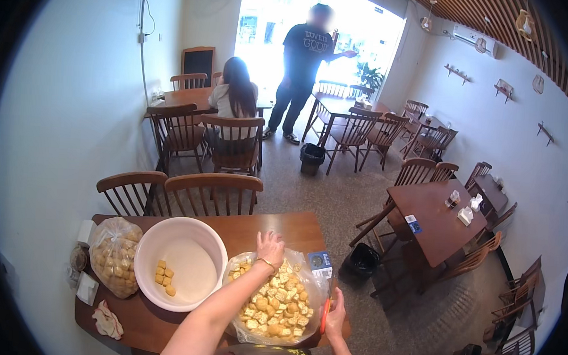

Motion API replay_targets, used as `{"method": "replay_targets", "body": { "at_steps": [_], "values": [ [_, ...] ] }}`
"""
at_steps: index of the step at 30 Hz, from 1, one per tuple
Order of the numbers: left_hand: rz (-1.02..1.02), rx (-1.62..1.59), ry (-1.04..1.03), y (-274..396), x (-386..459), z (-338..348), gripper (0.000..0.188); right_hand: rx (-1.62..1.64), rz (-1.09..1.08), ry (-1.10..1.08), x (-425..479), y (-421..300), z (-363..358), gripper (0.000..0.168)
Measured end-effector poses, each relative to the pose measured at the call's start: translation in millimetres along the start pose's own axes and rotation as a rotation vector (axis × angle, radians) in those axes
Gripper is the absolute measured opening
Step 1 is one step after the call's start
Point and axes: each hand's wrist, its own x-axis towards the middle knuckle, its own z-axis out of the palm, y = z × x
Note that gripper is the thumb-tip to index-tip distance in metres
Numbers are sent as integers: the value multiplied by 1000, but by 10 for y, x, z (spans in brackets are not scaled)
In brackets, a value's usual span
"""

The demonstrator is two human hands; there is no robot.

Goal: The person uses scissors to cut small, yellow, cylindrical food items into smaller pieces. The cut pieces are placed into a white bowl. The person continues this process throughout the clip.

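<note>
A clear plastic bag (317, 295), its mouth spread wide, sits before me on the wooden table, full of golden fried tofu puffs (277, 297); many show pale, cut-looking faces. My left hand (270, 249), with a bangle at the wrist, reaches over the bag's far rim. Its fingertips are too small to tell whether they grip anything. To the right of the bag, my right hand (335, 315) holds scissors (325, 314) with red-orange handles. Left of the bag stands a large white plastic basin (197, 269) with several tofu puffs (164, 273) on its bottom.
A tied bag of tofu puffs (116, 260) stands left of the basin, near tissue boxes and a crumpled cloth (108, 320). A printed card (320, 264) lies at the table's right. Chairs (213, 188) line the far side; a bin (361, 261) stands right. Two people are farther off.
</note>
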Motion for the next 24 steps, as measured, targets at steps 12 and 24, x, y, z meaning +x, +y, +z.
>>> {"method": "replay_targets", "body": {
  "at_steps": [12, 24],
  "values": [
    [120, -288, 16, -7, -1111, -937, 30, 110, 40, -11, -266, -119, -148, 72],
    [354, 27, -279, 628, -1618, -295, 44, 166, 164, -85, -199, -191, -96, 74]
  ]
}}
